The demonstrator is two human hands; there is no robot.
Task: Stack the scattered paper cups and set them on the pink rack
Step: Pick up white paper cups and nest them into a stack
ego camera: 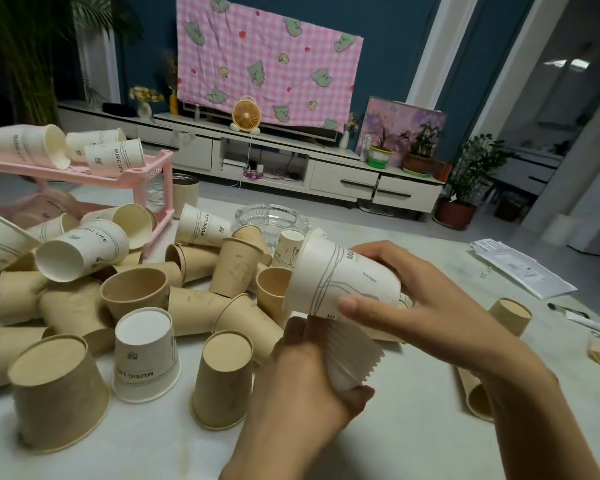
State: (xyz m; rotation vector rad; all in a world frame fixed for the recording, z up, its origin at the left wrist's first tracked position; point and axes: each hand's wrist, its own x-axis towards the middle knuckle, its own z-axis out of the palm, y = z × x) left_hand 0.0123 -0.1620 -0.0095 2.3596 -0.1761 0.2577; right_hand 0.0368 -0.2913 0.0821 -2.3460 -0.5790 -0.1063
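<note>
Head cam: both hands work near centre above the worktop [413, 427]. Right hand [426, 306] is closed round a white cup [340, 282], tilted, thumb on its near side. Left hand [302, 382] grips a stack of white cups [352, 355] just below it, rims showing as ridges. Loose brown & white cups [136, 306] lie piled to the left. Pink rack [146, 174] stands far left w/ white cups on its top shelf.

White and tan paper cups [142, 306] lie scattered beside pink rack [146, 168].
</note>
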